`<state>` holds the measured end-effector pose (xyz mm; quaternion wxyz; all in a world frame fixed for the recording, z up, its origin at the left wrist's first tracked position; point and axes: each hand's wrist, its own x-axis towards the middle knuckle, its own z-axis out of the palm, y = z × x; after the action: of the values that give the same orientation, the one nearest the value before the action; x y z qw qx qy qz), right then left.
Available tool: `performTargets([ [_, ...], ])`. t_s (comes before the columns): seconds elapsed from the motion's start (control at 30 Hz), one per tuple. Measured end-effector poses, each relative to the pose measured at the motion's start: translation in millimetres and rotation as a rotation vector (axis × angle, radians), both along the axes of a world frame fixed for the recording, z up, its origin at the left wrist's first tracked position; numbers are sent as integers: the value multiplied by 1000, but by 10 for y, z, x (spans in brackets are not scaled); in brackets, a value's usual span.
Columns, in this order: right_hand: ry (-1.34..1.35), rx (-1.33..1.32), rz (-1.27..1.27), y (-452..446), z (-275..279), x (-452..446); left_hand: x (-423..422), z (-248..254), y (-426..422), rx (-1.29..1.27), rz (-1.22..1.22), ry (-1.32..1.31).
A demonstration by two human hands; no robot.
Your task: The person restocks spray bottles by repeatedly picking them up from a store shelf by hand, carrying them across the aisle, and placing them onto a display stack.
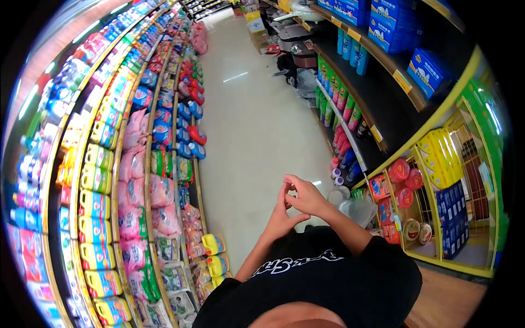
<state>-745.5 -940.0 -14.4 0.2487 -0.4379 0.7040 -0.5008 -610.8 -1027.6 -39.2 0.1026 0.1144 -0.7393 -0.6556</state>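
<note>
In the middle of the view, my left hand (280,220) and my right hand (308,198) meet in front of the black shirt (328,273). Fingertips of the two hands touch. The thumb of my left hand stands apart from its fingers, and no object shows in that hand. My right hand is bent, with a gap between its thumb and fingers and nothing visible inside. Both hands are above the pale aisle floor (246,126).
Shelves on the left hold yellow bottles (98,229), pink bags (131,191) and blue bottles (183,128). Spray cans (342,98) and blue boxes (429,71) stand on the right shelves. A yellow rack (432,259) is near my right arm. Cartons (255,24) stand farther up the aisle.
</note>
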Motion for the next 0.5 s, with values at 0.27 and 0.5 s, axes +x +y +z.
performTargets([
  [0.27,-5,-2,-276,-1056,-350,-1347,-1567,-263,-1325,184,-221,-118],
  [0.5,-59,-4,-590,-1604,-71,-2392,-3294,39,-2289,-118,-700,-111],
])
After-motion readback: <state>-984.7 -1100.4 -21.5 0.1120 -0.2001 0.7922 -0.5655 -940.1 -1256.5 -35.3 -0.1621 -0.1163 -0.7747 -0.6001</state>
